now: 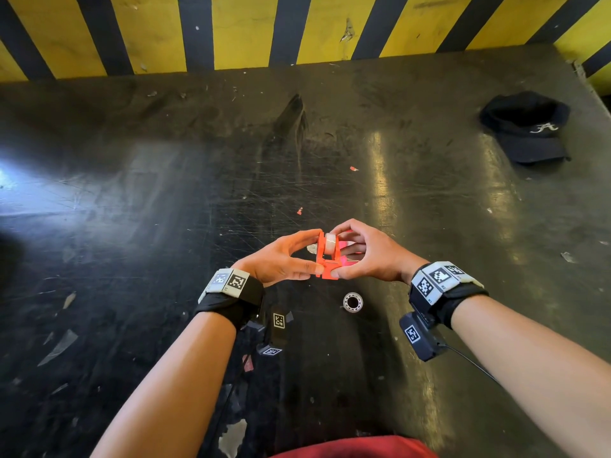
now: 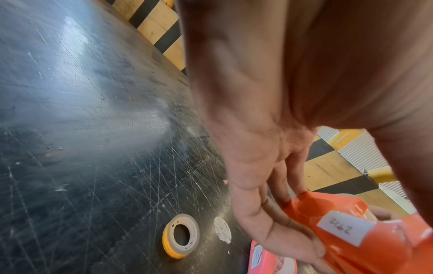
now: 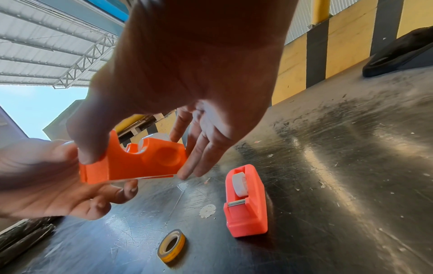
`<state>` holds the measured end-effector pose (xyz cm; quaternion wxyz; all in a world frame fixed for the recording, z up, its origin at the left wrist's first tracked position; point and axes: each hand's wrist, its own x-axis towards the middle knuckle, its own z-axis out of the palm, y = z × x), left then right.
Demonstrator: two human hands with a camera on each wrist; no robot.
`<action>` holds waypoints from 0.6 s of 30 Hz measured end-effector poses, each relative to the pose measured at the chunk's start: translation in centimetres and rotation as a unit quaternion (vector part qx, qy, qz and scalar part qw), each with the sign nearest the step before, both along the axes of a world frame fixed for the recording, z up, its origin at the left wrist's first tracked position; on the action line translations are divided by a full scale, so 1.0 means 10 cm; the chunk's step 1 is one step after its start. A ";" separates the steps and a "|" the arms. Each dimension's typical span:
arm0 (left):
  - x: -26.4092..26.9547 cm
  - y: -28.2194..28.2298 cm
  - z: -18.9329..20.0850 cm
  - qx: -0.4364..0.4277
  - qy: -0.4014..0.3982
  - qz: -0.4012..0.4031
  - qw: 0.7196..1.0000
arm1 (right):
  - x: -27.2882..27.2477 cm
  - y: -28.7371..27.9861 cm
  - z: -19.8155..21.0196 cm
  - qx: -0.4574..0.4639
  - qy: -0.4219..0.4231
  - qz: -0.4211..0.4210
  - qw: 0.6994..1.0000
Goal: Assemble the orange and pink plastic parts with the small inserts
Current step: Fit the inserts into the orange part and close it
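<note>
Hands hold orange dispenser above table, near centre. Left hand grip pinching its left side; right hand grip pinching right side. Pink dispenser on table just beyond. Tape roll nearer. Black cap far right.

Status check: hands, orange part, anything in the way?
Both hands gripping orange dispenser, roll seated. Pink dispenser on table, loaded. Loose tape roll nearby, not obstructing.
</note>
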<state>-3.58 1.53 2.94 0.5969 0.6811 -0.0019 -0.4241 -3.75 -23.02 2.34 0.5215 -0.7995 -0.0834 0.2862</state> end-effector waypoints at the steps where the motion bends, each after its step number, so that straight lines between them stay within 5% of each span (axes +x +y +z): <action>1: 0.00 0.00 -0.01 0.002 0.000 0.003 1.000 | 0.00 0.00 0.00 0.001 0.001 -0.002 1.000; 18: 0.00 -0.03 0.06 0.027 -0.018 -0.009 0.999 | 0.04 0.00 0.01 0.002 0.031 0.000 1.000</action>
